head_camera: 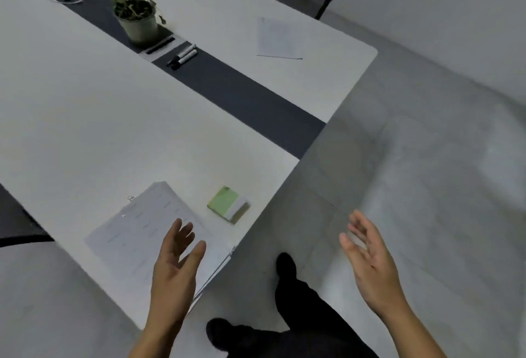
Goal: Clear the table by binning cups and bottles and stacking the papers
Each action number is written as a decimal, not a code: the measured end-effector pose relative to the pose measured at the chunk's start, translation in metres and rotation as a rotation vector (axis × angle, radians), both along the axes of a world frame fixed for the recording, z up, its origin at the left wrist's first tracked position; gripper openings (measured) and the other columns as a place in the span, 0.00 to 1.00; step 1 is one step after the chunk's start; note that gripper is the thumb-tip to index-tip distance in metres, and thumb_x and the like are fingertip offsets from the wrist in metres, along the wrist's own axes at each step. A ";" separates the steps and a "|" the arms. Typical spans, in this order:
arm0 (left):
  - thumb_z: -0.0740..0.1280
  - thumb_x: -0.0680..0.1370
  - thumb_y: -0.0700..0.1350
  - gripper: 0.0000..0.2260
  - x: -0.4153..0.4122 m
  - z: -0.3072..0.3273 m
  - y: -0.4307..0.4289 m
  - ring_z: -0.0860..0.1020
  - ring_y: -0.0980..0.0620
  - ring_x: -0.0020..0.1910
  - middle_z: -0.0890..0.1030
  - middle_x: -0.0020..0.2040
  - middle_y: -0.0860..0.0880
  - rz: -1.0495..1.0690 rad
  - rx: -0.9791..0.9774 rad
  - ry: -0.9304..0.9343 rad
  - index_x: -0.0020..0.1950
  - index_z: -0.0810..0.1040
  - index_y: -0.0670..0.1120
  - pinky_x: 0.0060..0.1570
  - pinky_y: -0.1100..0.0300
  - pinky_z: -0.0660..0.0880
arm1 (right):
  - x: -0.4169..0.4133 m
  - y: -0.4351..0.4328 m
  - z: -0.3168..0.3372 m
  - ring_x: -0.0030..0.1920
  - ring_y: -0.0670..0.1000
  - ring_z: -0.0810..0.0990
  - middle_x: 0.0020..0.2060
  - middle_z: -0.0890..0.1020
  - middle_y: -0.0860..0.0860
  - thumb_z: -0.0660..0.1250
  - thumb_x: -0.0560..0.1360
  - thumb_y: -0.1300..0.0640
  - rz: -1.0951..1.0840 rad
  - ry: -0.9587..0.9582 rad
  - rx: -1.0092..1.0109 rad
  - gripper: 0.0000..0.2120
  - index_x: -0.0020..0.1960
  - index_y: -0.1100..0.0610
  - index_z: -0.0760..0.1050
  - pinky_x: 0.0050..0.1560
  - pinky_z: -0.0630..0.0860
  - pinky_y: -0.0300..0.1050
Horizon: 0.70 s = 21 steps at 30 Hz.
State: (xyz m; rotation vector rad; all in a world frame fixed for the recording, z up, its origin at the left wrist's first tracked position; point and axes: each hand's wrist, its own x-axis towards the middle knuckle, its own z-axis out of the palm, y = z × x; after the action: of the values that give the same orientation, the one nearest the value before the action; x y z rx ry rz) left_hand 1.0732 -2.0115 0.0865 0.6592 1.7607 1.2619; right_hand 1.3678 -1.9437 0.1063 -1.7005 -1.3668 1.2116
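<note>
Papers lay stacked at the near corner of a white table, the left hand spread empty over them, the right hand relaxed and empty above grey floor; another sheet lay beyond the dark centre strip.

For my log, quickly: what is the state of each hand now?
Left hand: open, holds nothing, over the papers.
Right hand: open, holds nothing, over the floor.
</note>
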 end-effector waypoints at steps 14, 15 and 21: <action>0.69 0.71 0.51 0.27 0.226 0.043 0.199 0.77 0.53 0.64 0.78 0.66 0.55 -0.186 0.125 0.071 0.71 0.72 0.55 0.66 0.41 0.72 | 0.232 0.114 -0.013 0.64 0.34 0.74 0.65 0.76 0.39 0.66 0.78 0.52 -0.313 0.098 0.139 0.21 0.70 0.45 0.70 0.56 0.70 0.31; 0.70 0.71 0.50 0.26 0.247 0.041 0.215 0.77 0.53 0.64 0.79 0.65 0.55 -0.191 0.130 0.062 0.69 0.73 0.56 0.66 0.41 0.72 | 0.251 0.129 -0.014 0.63 0.33 0.73 0.65 0.76 0.39 0.66 0.79 0.52 -0.322 0.087 0.141 0.20 0.70 0.45 0.71 0.54 0.70 0.30; 0.68 0.77 0.41 0.20 0.325 0.044 0.295 0.78 0.56 0.62 0.80 0.63 0.56 -0.242 0.133 0.042 0.68 0.74 0.56 0.65 0.44 0.73 | 0.333 0.218 0.010 0.62 0.30 0.73 0.64 0.76 0.38 0.65 0.80 0.54 -0.355 0.076 0.152 0.18 0.69 0.45 0.72 0.51 0.70 0.27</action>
State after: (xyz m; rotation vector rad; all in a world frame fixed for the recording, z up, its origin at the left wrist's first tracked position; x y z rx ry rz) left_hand 1.3982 -1.7161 0.1300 0.9512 1.5853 1.2110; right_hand 1.7009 -1.7259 0.1158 -1.6831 -1.0284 0.9367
